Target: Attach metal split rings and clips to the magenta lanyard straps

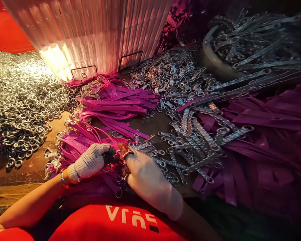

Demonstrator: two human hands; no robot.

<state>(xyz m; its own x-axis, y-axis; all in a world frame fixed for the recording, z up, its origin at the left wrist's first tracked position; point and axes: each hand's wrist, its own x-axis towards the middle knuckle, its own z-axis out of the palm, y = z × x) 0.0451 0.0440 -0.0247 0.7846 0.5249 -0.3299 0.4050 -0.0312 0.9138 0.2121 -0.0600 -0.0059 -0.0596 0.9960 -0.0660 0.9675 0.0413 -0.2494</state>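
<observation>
My left hand [94, 160], in a white dotted glove with dark fingertips, is closed at the near edge of a pile of magenta straps [74, 144]. Close beside it on the right is my right hand [145, 177], gloved in white with brown fingertips, its fingers pressed together. A small metal ring [118, 152] shows between the fingertips of both hands. Part of a magenta strap runs up to the fingers. What else each hand grips is hidden by the gloves. Another ring [119, 193] hangs just below the hands.
Loose metal rings [27, 100] are heaped at left. Twisted metal pieces with ringed ends [188, 124] cover the middle right, by a bowl [210, 53] of more. Magenta straps [115, 100] lie ahead, others [263, 150] at right. A ribbed translucent panel [90, 36] stands behind.
</observation>
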